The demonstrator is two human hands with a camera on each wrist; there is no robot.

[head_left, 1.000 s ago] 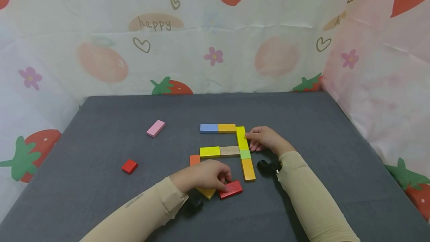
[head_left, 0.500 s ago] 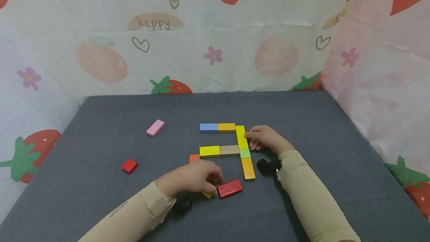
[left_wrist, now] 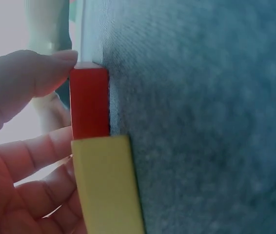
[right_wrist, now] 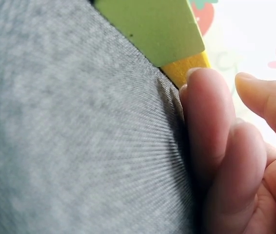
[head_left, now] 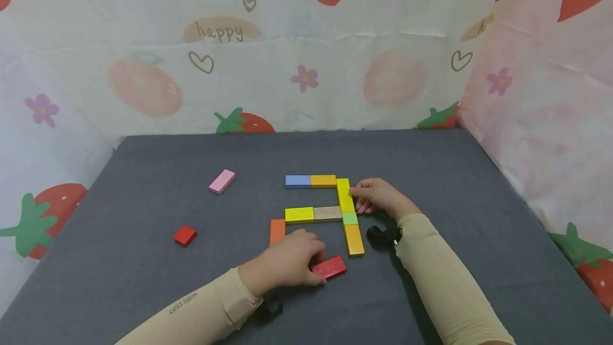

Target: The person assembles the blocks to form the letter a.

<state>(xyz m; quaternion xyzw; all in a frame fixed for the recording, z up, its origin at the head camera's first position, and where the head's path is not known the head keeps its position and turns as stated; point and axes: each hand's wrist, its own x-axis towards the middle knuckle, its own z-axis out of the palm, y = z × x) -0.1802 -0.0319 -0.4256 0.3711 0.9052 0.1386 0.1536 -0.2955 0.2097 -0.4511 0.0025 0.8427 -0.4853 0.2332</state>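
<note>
At the near end of the layout, my left hand (head_left: 289, 262) has its thumb and a finger on opposite sides of a red block (head_left: 329, 268). The left wrist view puts the thumb at one end of that block, while a yellow-looking block (left_wrist: 108, 185) lies end to end with it; in the head view the hand hides this one. My right hand (head_left: 383, 198), fingers loosely bent, rests beside the upright yellow block (head_left: 344, 194) and touches its right edge. Below that block come a small green block (head_left: 350, 218) and an amber block (head_left: 354, 240).
A blue block (head_left: 298, 181) and an amber block (head_left: 323, 181) form the top row. Yellow (head_left: 299, 215) and wooden (head_left: 328, 214) blocks make the middle row, with an orange block (head_left: 278, 231) at its left. Loose pink (head_left: 222, 181) and red (head_left: 185, 236) blocks lie further left.
My left hand drew back leftward off the red block to the amber one beside it, then came right again onto the red block. The right hand has stayed put.
</note>
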